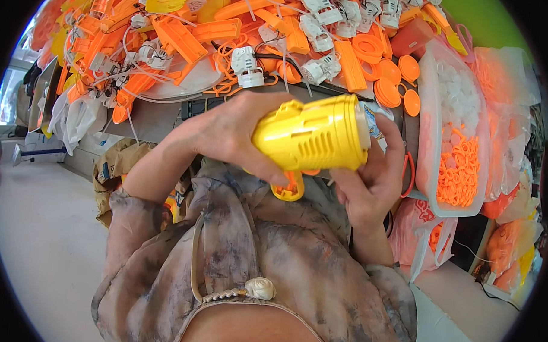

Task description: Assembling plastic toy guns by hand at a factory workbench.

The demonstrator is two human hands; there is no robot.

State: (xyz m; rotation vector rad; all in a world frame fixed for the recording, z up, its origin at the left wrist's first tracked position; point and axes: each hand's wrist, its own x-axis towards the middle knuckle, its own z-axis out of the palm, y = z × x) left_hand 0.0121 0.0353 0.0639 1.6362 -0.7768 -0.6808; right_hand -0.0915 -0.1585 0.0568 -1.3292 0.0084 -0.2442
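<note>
A yellow plastic toy housing (314, 136) with ribbed vents and a round open end is held up close in front of me. My left hand (227, 133) wraps over its rear from the left. Under its open end, my right hand (370, 180) cups it from below. An orange part (290, 186) pokes out beneath the housing between both hands.
The workbench (149, 115) behind is heaped with orange plastic parts (188, 38), white motor pieces (247, 67) and wires. Orange discs (388, 84) lie at right. A clear tray (430, 116) holds white caps and orange rings. Bags of parts (429, 233) hang below.
</note>
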